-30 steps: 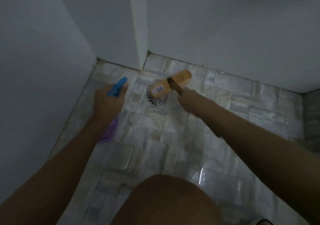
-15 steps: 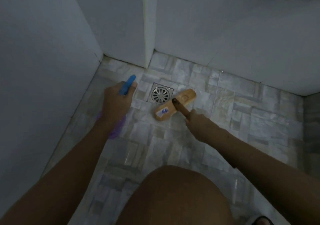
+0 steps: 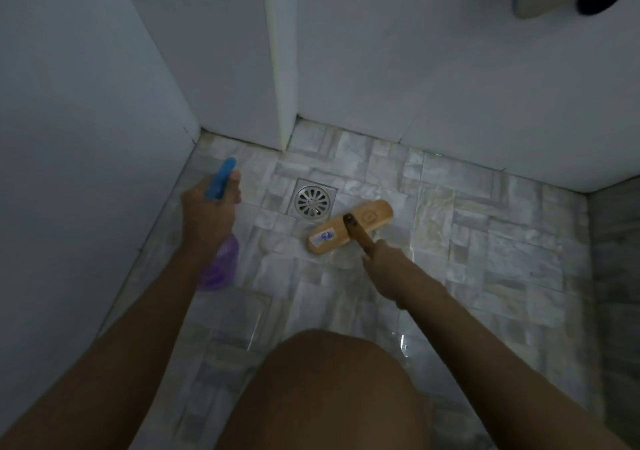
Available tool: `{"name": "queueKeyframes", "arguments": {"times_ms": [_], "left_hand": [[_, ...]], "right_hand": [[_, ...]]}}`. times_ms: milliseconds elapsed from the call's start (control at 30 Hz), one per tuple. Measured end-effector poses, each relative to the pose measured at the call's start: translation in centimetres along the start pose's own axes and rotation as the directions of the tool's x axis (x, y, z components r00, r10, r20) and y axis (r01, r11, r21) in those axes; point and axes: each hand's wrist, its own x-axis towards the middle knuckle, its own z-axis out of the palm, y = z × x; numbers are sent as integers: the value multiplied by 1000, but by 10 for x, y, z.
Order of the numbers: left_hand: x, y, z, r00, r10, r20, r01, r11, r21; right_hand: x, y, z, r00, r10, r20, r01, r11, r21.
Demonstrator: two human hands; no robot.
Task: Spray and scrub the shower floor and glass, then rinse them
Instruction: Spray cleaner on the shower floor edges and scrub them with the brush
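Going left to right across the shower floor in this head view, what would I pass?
Left hand holding the spray bottle → floor drain → scrub brush → right hand on its handle.

**Both arms out, both hands gripping**

The left arm reaches forward and slightly inward, bare to the elbow. The left hand (image 3: 207, 214) is closed, back of the hand up, thumb stretched forward along the top. The right arm comes in from the lower right, angled toward the middle. The right hand (image 3: 388, 266) is fisted, knuckles toward the camera, wrist straight. The hands are well apart. A bare knee rises at the bottom centre, between the forearms.
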Motion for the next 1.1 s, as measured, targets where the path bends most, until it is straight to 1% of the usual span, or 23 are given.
{"name": "queueKeyframes", "arguments": {"times_ms": [67, 167, 233, 300, 333, 367, 467, 500, 567, 633, 667, 800, 833, 933, 967, 1033, 1100], "left_hand": [[3, 1, -5, 998, -50, -43, 48, 998, -41], [5, 2, -8, 996, -68, -64, 65, 997, -42], [1, 4, -7, 998, -39, -52, 37, 999, -30], [-5, 3, -3, 999, 21, -32, -21, 1000, 14], [-9, 4, -1, 998, 57, -17, -57, 998, 35], [-12, 6, 3, 995, 95, -5, -95, 994, 47], [-24, 16, 20, 979, 203, 24, -204, 978, 49], [-29, 22, 28, 971, 233, 43, -235, 971, 40], [-37, 34, 44, 954, 287, 88, -288, 957, 9], [-44, 45, 58, 947, 303, 105, -301, 953, -34], [-47, 51, 65, 946, 306, 112, -302, 952, -50], [-60, 75, 84, 933, 324, 155, -318, 946, -59], [-62, 81, 86, 932, 323, 162, -317, 946, -63], [-64, 98, 88, 927, 331, 177, -322, 944, -78], [-63, 102, 88, 922, 340, 185, -330, 940, -84], [-62, 114, 87, 905, 375, 202, -364, 927, -91], [-60, 130, 89, 889, 404, 217, -397, 915, -75]], "right_hand": [[6, -7, 6, 999, 15, -42, -11, 996, 90], [33, -43, 1, 995, 30, -90, -11, 980, 197], [48, -64, -14, 997, 53, -61, -36, 967, 253], [52, -69, -27, 998, 51, -38, -38, 960, 279], [50, -66, -32, 998, 34, -55, -19, 966, 257], [44, -59, -34, 995, 6, -102, 18, 974, 227], [23, -23, -30, 946, -81, -314, 150, 968, 202], [17, -9, -29, 934, -81, -348, 162, 964, 211], [12, 19, -25, 940, -31, -340, 116, 965, 234], [12, 41, -21, 958, 41, -285, 42, 959, 281], [10, 49, -19, 958, 57, -282, 34, 950, 309], [-4, 64, -10, 917, -13, -399, 160, 928, 337], [-6, 66, -8, 918, -17, -397, 166, 924, 344], [-6, 72, -8, 942, 43, -333, 79, 935, 346], [-7, 73, -7, 938, 48, -342, 80, 933, 351], [-14, 74, -3, 917, 28, -399, 139, 913, 383], [-18, 77, 2, 915, 36, -402, 146, 899, 413]]}}
